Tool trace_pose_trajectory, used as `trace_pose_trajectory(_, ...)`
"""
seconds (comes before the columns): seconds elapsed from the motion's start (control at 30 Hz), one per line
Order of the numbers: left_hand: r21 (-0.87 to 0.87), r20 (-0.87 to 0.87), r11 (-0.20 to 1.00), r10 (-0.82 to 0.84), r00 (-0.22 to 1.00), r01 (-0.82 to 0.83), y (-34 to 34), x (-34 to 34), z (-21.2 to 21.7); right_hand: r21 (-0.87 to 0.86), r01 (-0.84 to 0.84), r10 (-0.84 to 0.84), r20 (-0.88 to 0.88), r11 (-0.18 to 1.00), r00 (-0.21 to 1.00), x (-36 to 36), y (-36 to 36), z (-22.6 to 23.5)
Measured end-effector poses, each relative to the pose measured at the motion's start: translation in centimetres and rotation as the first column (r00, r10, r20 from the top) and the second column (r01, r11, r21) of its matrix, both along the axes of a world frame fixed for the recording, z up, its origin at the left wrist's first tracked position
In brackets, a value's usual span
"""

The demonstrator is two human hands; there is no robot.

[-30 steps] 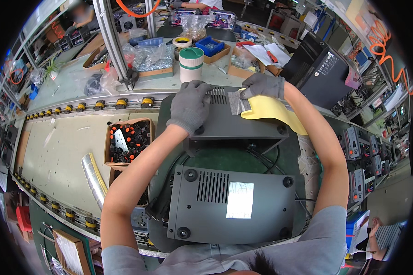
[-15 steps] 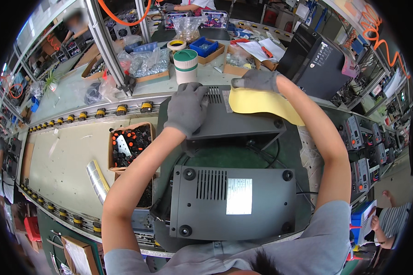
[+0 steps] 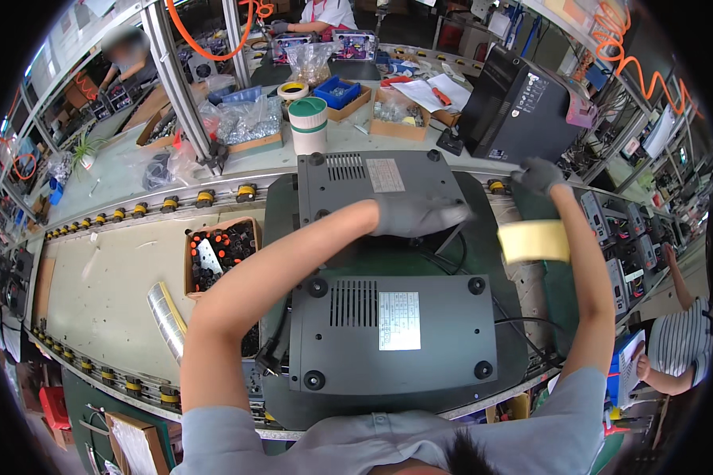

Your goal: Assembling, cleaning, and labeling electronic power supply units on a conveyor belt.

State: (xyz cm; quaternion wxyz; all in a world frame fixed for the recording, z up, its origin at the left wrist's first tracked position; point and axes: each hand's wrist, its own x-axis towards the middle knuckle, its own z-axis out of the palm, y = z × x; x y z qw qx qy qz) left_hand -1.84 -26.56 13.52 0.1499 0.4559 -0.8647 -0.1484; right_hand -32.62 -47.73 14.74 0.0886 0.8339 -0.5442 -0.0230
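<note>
Two dark grey metal cases lie with their vented, footed sides up, the near case in front of me and the far case beyond it. My left hand, in a grey glove, lies over the front right edge of the far case with its fingers stretched out. Right of that case is my right hand, also gloved, blurred, its fingers loosely apart. A yellow sheet shows beside my right forearm, smeared by motion and apart from the fingers. Each case has a pale label and a few round black feet.
A box of black and orange parts stands left of the cases, beside a curved strip roll. Behind are a white jar with a green lid, a blue bin and a black computer tower. Black cables trail right.
My right hand has moved right and let go of the yellow sheet, which is now right of the far case. My left hand has slid rightward across that case to its front right edge.
</note>
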Motion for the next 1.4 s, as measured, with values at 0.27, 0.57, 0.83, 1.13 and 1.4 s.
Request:
trace_pose_trajectory(0.27,0.235,-0.385,0.556,0.806,0.449,-0.797,-0.7,15.6,-0.9,0.861,-0.13,-0.482,0.394,0.492,0.783,2.0,4.8,-10.9)
trace_pose_trajectory(0.57,0.974,-0.218,0.221,0.974,0.062,-0.049,4.0,16.3,-9.1,0.883,-0.294,-0.578,0.463,0.365,0.672,9.0,9.0,-12.9)
trace_pose_trajectory(0.83,0.461,-0.725,0.861,0.505,0.468,-0.215,0.0,15.6,-4.6,0.657,-0.48,-0.708,0.699,0.581,0.099,9.5,7.5,-11.1)
trace_pose_trajectory(1.13,0.369,-0.905,0.899,0.405,0.127,-0.236,4.3,14.0,-6.9,-0.014,-0.574,-0.038,0.996,0.819,-0.078,10.0,14.0,-9.3)
trace_pose_trajectory(1.4,-0.058,-0.846,0.842,0.244,0.475,-0.536,11.1,11.8,-9.2,0.312,-0.565,-0.337,0.939,0.764,0.064,7.0,17.9,-8.3)
